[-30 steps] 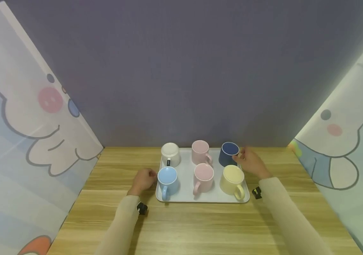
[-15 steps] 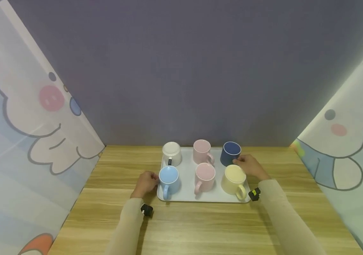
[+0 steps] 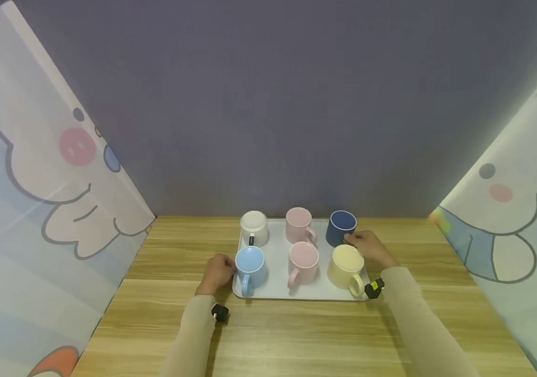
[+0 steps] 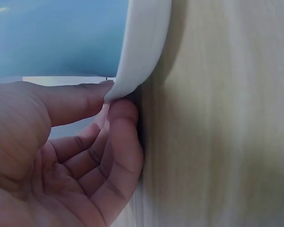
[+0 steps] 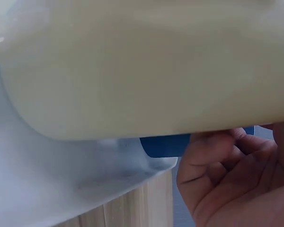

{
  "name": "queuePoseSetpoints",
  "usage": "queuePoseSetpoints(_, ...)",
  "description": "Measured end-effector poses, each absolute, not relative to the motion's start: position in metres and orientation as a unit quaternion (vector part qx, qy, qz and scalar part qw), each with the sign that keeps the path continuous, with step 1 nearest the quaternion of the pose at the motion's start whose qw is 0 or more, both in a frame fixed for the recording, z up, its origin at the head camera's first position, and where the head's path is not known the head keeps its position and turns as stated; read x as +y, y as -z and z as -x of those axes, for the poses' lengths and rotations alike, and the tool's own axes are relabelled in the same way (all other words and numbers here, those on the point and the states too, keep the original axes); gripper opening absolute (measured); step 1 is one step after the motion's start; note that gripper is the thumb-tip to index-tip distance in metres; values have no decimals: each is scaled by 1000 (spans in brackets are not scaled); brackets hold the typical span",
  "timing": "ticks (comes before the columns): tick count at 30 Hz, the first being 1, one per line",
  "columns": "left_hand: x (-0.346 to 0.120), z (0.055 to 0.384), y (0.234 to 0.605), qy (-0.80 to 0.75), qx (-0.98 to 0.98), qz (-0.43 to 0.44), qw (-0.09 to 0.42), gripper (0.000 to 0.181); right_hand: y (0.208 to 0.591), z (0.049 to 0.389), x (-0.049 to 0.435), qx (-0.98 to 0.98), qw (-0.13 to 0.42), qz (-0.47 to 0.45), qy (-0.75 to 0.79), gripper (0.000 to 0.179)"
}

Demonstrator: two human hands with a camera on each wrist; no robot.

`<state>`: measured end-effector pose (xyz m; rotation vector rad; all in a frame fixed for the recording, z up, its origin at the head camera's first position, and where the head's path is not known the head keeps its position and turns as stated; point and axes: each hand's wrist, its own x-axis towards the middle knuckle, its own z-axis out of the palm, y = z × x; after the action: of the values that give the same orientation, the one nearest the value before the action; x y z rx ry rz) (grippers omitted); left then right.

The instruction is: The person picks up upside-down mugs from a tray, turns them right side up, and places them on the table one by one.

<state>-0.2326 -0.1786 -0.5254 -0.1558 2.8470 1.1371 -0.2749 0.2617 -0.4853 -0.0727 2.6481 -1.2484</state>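
On a white tray [image 3: 276, 280] stand several mugs in two rows. The light blue mug [image 3: 250, 264] is at the front left, and my left hand [image 3: 218, 271] pinches the tray's left rim beside it. The left wrist view shows the thumb above the rim and curled fingers below. A yellow mug [image 3: 345, 269] stands at the front right, with a dark blue mug [image 3: 339, 230] behind it. My right hand [image 3: 371, 246] reaches between them with curled fingers at the dark blue mug's lower right side. In the right wrist view the yellow mug partly hides this grip and any handle there.
A pink mug [image 3: 303, 262] stands at the front middle, another pink mug [image 3: 297, 224] behind it. The white mug [image 3: 255, 228] at the back left has a black-ended handle. A grey panel [image 3: 268, 115] rises behind the wooden table [image 3: 296, 335]; cartoon-printed sheets [image 3: 523, 209] flank it.
My right hand has come down from near the dark blue mug's rim to its lower side. The left hand has moved slightly nearer along the tray's rim. The mugs keep their places.
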Motion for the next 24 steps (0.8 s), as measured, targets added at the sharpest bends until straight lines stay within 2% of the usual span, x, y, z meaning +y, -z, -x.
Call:
queuePoseSetpoints(6, -175, 232, 524, -345, 938, 38, 11, 12, 488, 272, 262, 881, 123, 1, 457, 50)
queuePoseSetpoints(11, -175, 232, 526, -342, 938, 48, 14, 11, 491, 268, 262, 861, 123, -15, 493, 46)
queuePoseSetpoints(20, -174, 233, 525, -347, 936, 59, 27, 10, 490, 267, 261, 847, 59, -15, 528, 37)
queuePoseSetpoints(24, -173, 233, 526, -349, 935, 54, 18, 6, 482, 264, 261, 828, 41, 5, 559, 35)
